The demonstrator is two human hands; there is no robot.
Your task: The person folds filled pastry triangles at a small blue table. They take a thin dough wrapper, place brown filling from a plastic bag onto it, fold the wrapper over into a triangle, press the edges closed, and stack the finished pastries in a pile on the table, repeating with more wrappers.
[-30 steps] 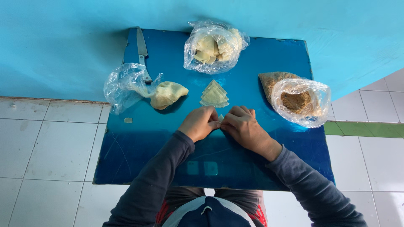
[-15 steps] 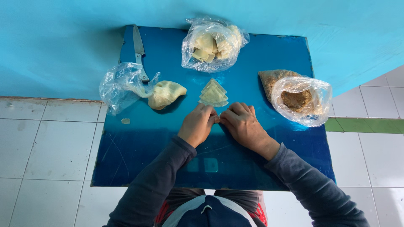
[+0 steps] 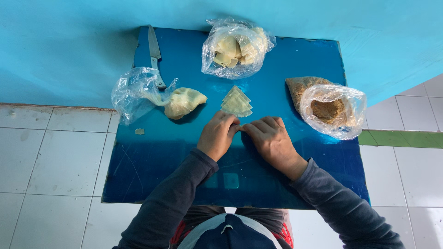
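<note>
Compared with the views of half a second and one second earlier, the scene is nearly unchanged: both hands remain at the centre of the blue table (image 3: 152, 175), fingertips meeting over a small pale piece (image 3: 239, 127) that barely shows between them. The left hand (image 3: 218, 136) is curled, knuckles up, and pinches the piece from its side; the right hand (image 3: 272, 140) lies flatter, fingers extended toward the left, pinching the same piece. The exact grip under the fingers cannot be told. Judged from this lack of movement, the fine work on the piece is in progress and not completed. Just beyond the fingertips lies the stack of folded triangles (image 3: 236, 102), apart from the hands and in the same place as before. The loose dough wrapper (image 3: 183, 101) rests beside an open clear bag (image 3: 134, 92), a bag of pale pieces (image 3: 236, 48) sits at the far edge, a bag of brown filling (image 3: 330, 108) lies right, and the knife (image 3: 155, 55) lies far left
</note>
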